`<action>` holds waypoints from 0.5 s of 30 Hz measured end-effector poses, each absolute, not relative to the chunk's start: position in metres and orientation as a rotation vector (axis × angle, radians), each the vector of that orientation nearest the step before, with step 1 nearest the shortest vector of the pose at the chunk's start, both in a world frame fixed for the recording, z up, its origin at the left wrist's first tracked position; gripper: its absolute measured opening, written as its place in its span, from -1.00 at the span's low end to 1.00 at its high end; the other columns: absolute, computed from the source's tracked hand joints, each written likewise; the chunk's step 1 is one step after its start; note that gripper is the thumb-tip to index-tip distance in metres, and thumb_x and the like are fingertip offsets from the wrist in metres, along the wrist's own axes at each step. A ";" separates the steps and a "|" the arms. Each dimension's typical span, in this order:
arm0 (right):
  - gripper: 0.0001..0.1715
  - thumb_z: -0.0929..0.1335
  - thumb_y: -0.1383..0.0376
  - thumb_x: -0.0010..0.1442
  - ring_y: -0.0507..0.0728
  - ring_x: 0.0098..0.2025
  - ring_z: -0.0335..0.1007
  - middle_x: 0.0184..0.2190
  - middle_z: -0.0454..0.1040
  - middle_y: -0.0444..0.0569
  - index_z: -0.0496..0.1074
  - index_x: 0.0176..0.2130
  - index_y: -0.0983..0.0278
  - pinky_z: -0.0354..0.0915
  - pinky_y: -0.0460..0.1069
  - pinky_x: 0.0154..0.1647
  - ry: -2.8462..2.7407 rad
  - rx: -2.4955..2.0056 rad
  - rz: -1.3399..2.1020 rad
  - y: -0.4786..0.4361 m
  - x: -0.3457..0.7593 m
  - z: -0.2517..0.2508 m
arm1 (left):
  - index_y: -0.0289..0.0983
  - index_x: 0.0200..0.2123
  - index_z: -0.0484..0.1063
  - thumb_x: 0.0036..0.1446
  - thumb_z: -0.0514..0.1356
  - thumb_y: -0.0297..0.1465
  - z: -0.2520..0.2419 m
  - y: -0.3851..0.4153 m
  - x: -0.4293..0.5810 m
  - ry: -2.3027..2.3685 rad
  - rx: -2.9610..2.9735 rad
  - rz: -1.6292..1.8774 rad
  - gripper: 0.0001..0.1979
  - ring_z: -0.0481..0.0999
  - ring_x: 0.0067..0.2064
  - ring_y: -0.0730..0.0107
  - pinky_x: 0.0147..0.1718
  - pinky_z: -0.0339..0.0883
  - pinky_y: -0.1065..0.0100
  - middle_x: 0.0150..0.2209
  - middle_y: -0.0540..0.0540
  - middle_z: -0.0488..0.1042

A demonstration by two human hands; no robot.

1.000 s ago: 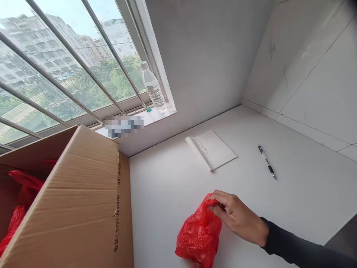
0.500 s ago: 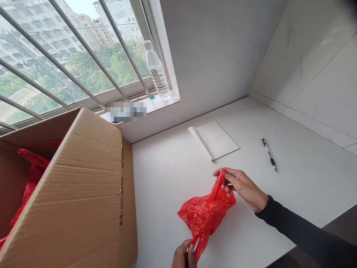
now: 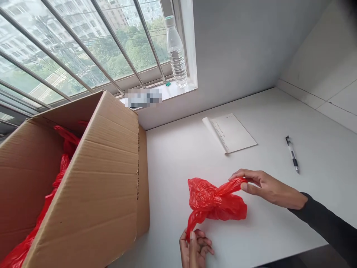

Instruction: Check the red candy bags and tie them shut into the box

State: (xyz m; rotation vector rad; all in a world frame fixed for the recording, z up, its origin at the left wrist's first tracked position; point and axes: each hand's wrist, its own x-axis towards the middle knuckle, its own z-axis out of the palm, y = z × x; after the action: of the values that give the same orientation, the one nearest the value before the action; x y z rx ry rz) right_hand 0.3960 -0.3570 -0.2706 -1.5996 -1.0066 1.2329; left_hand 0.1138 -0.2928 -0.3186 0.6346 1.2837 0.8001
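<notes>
Red plastic bag lies crumpled on the white table, just right of the open cardboard box, with both of its twisted ends drawn out in opposite directions. In the head view, the right hand pinches the upper end between thumb and fingertips, low over the tabletop. The left hand, at the near edge, has its fingers curled tight around the lower end. Both grips are closed on the bag, and the bundle between them rests on the table.

As I judge it, the pull goes best with even tension from both sides. Each hand should hold close to the bundle so the thin film does not stretch or tear, and the bundle should stay on the table.

More red bags fill the box. A notepad and a pen lie well beyond the hands, and a water bottle stands on the window sill.
</notes>
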 end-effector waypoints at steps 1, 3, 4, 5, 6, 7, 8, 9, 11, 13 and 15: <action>-0.51 0.30 -0.06 0.36 0.22 0.05 0.48 0.03 0.55 0.03 0.55 0.05 0.17 0.32 0.14 0.18 -1.000 -1.586 1.227 -0.351 0.395 -0.274 | -0.23 -0.23 0.44 0.11 0.36 -0.07 -0.320 -0.296 0.116 1.239 0.603 0.803 -0.62 0.56 -0.44 0.29 -0.53 0.38 0.35 -0.37 -0.11 0.56; -0.45 0.29 -0.09 0.36 0.22 0.04 0.51 0.04 0.56 0.08 0.53 0.08 0.22 0.37 0.14 0.15 -0.975 -1.543 1.260 -0.338 0.388 -0.282 | -0.24 -0.22 0.44 0.10 0.37 -0.09 -0.320 -0.298 0.119 1.156 0.554 0.858 -0.63 0.62 -0.32 0.20 -0.42 0.46 0.29 -0.27 -0.18 0.59; -0.42 0.31 -0.09 0.35 0.24 0.07 0.50 0.09 0.54 0.11 0.50 0.13 0.24 0.38 0.15 0.16 -0.970 -1.515 1.292 -0.333 0.383 -0.285 | -0.23 -0.20 0.45 0.08 0.38 -0.11 -0.320 -0.297 0.121 1.128 0.530 0.883 -0.63 0.64 -0.26 0.16 -0.37 0.48 0.26 -0.22 -0.20 0.60; -0.39 0.32 -0.08 0.35 0.25 0.13 0.48 0.14 0.51 0.13 0.46 0.18 0.24 0.37 0.16 0.20 -0.981 -1.491 1.321 -0.329 0.376 -0.288 | -0.23 -0.17 0.46 0.06 0.40 -0.13 -0.321 -0.297 0.122 1.115 0.505 0.885 -0.62 0.64 -0.22 0.14 -0.34 0.48 0.25 -0.20 -0.21 0.60; -0.37 0.33 -0.07 0.35 0.27 0.20 0.43 0.19 0.47 0.14 0.43 0.22 0.23 0.34 0.19 0.25 -1.003 -1.477 1.339 -0.328 0.368 -0.291 | -0.22 -0.14 0.46 0.04 0.41 -0.14 -0.322 -0.297 0.123 1.113 0.483 0.856 -0.60 0.64 -0.21 0.13 -0.34 0.48 0.25 -0.20 -0.21 0.60; -0.37 0.33 -0.06 0.36 0.27 0.26 0.37 0.23 0.44 0.14 0.41 0.25 0.21 0.28 0.20 0.32 -1.039 -1.479 1.341 -0.328 0.359 -0.293 | -0.22 -0.12 0.47 0.02 0.43 -0.14 -0.325 -0.299 0.124 1.119 0.470 0.801 -0.57 0.63 -0.22 0.13 -0.37 0.48 0.27 -0.21 -0.22 0.60; -0.39 0.31 -0.05 0.37 0.27 0.31 0.32 0.26 0.41 0.11 0.40 0.26 0.18 0.22 0.21 0.37 -1.076 -1.502 1.312 -0.331 0.350 -0.295 | -0.23 -0.11 0.47 -0.01 0.45 -0.12 -0.328 -0.301 0.125 1.126 0.466 0.739 -0.53 0.62 -0.24 0.14 -0.42 0.46 0.29 -0.23 -0.22 0.60; -0.41 0.29 -0.04 0.39 0.27 0.32 0.30 0.28 0.40 0.08 0.40 0.27 0.14 0.21 0.22 0.39 -1.106 -1.530 1.271 -0.335 0.340 -0.299 | -0.24 -0.10 0.48 -0.05 0.46 -0.08 -0.332 -0.304 0.127 1.128 0.468 0.689 -0.47 0.61 -0.25 0.14 -0.47 0.45 0.31 -0.23 -0.23 0.60; -0.45 0.24 -0.01 0.43 0.26 0.33 0.30 0.31 0.38 0.03 0.36 0.30 0.05 0.25 0.21 0.36 -1.164 -1.556 1.223 -0.347 0.321 -0.310 | -0.26 -0.05 0.48 -0.13 0.47 0.03 -0.340 -0.308 0.134 1.119 0.466 0.651 -0.33 0.62 -0.21 0.10 -0.49 0.44 0.32 -0.18 -0.26 0.60; -0.47 0.26 0.02 0.42 0.27 0.35 0.28 0.32 0.38 -0.02 0.37 0.30 -0.02 0.29 0.20 0.34 -1.291 -1.585 1.091 -0.358 0.306 -0.329 | -0.25 0.00 0.47 -0.18 0.47 0.08 -0.347 -0.306 0.146 1.097 0.436 0.682 -0.24 0.62 -0.15 0.04 -0.41 0.49 0.28 -0.14 -0.25 0.60; -0.56 0.32 0.07 0.37 0.34 0.29 0.37 0.21 0.51 0.02 0.51 0.19 -0.02 0.37 0.21 0.27 -1.378 -1.612 0.869 -0.364 0.295 -0.353 | -0.26 -0.02 0.50 -0.21 0.49 0.07 -0.350 -0.297 0.158 1.047 0.433 0.775 -0.24 0.62 -0.12 0.02 -0.23 0.50 0.20 -0.17 -0.23 0.61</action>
State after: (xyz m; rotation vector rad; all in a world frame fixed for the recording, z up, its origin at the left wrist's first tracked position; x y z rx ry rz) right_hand 0.2950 -0.3642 -0.3534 -1.6118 -1.3783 0.8686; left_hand 0.1579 -0.2970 -0.3497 0.4333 1.0471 0.7755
